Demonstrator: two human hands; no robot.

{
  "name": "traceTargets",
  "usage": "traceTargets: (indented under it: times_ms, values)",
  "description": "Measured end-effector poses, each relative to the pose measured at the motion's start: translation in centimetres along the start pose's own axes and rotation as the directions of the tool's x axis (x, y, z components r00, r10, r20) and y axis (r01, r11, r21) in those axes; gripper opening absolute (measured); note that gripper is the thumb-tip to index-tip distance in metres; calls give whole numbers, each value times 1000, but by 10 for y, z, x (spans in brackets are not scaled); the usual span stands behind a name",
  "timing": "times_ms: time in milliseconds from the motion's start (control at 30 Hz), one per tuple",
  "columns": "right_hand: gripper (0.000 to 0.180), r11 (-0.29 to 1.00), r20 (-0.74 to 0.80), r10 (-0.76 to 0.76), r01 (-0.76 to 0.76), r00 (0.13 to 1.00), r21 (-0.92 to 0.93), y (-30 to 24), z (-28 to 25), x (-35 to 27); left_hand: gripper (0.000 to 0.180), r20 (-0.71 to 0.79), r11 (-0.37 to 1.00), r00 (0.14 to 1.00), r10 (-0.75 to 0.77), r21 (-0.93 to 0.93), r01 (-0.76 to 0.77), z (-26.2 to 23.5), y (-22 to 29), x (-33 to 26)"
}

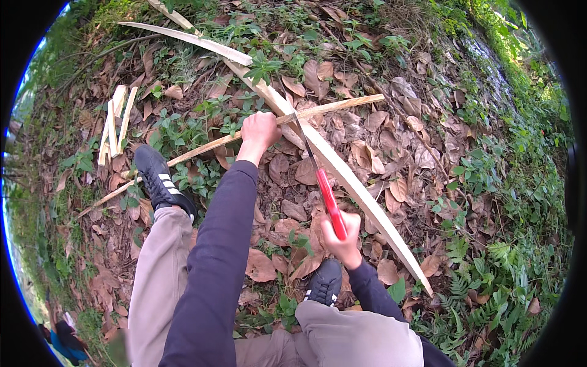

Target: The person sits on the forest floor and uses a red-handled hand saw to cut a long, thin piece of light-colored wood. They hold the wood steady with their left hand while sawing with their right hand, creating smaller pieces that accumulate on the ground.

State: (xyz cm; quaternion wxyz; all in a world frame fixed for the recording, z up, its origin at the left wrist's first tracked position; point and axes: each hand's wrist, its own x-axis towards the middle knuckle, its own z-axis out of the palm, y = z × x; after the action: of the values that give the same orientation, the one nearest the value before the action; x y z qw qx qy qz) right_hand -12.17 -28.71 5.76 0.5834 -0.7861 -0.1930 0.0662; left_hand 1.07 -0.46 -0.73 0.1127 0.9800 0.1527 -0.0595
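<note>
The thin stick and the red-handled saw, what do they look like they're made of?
The thin stick held by the left hand looks like split bamboo or pale raw wood: light tan, matte, unpainted. The saw in the right hand seems to have a dark metal blade and a glossy red handle, probably plastic.

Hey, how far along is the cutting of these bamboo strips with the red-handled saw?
Done: a small pile of short pale cut strips lies on the leaves at the left. In hand: the left hand grips a thin pale bamboo strip, while the right hand sets the red-handled saw on it; how deep the cut is cannot be told. Left: two long wide bamboo slats remain whole.
</note>
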Motion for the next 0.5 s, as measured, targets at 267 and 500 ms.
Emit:
traceTargets:
  times_ms: [267,500]
  values:
    - [7,998,-13,-54,54,998,-31,-4,-12,-41,20,7,1000,1000,8,26,-8,-6,6,6]
    - [11,999,-58,-4,2,998,-35,8,34,62,19,6,999,1000,31,-9,-31,1,-4,4]
